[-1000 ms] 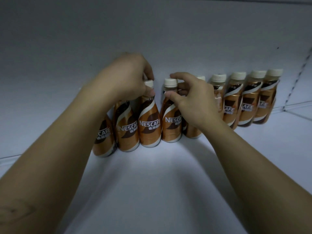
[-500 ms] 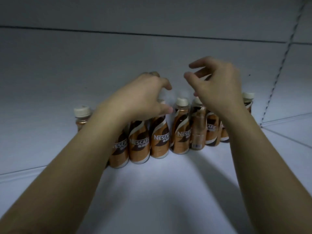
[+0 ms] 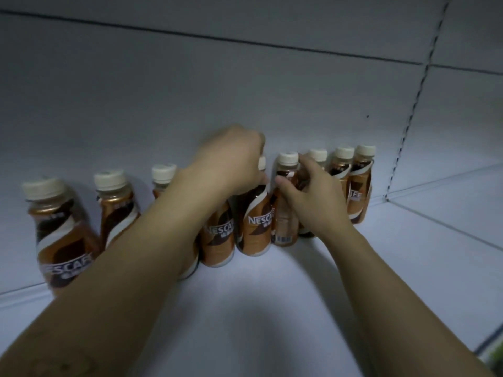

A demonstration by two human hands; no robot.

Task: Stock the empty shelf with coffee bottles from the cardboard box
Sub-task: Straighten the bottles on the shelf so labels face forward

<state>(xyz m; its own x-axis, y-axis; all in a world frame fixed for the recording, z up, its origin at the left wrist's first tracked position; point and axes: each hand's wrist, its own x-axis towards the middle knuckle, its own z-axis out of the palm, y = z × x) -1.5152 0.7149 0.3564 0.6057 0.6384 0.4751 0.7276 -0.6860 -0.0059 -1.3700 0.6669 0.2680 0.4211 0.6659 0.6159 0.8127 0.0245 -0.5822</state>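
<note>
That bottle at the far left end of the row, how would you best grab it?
Take the far-left bottle around its narrow shoulder just under the cap, coming from the front or from above. It stands upright, the back wall blocks the rear, and a neighbouring bottle stands on its right.

Dim light; white back panel (image 3: 190,91), slotted upright (image 3: 416,96).

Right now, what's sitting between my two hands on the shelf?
In the head view, a backward-facing coffee bottle, barcode showing, stands between the left hand and right hand; the right hand's thumb touches it.
</note>
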